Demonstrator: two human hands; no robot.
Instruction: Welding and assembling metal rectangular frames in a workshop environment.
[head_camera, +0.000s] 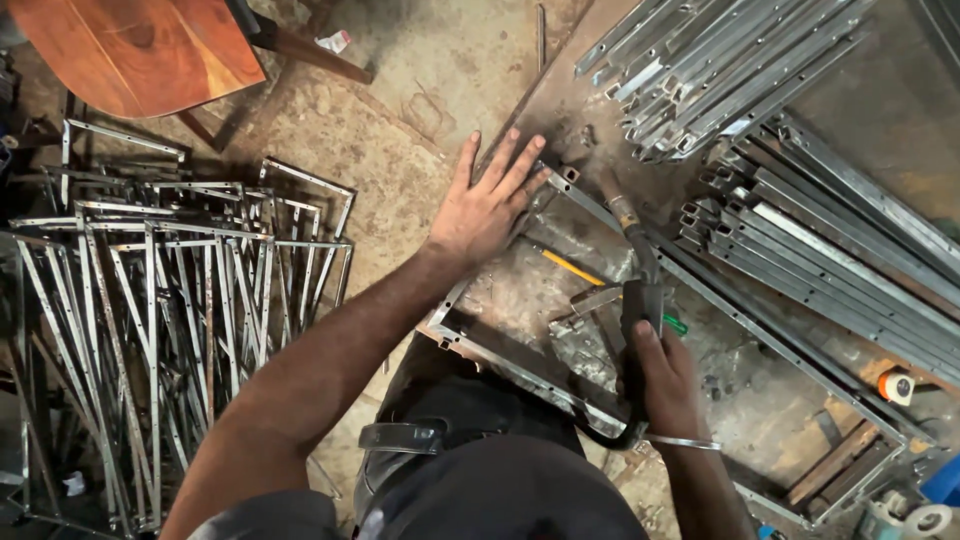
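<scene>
My left hand (488, 205) lies flat with fingers spread on the corner of a thin steel frame (520, 375) that rests on a rusty metal work plate (570, 100). My right hand (668, 385) grips the black handle of a welding torch (640, 290), whose neck and cable run up and away over the frame. A yellow-handled tool (572, 267) lies under the frame beside the torch. A bangle sits on my right wrist.
A big pile of welded triangular steel brackets (170, 290) covers the floor at left. Bundles of square steel tubes (720, 70) and angle bars (830, 260) lie at the upper right. A wooden stool (140, 50) stands at top left. Tape rolls (898, 385) sit at right.
</scene>
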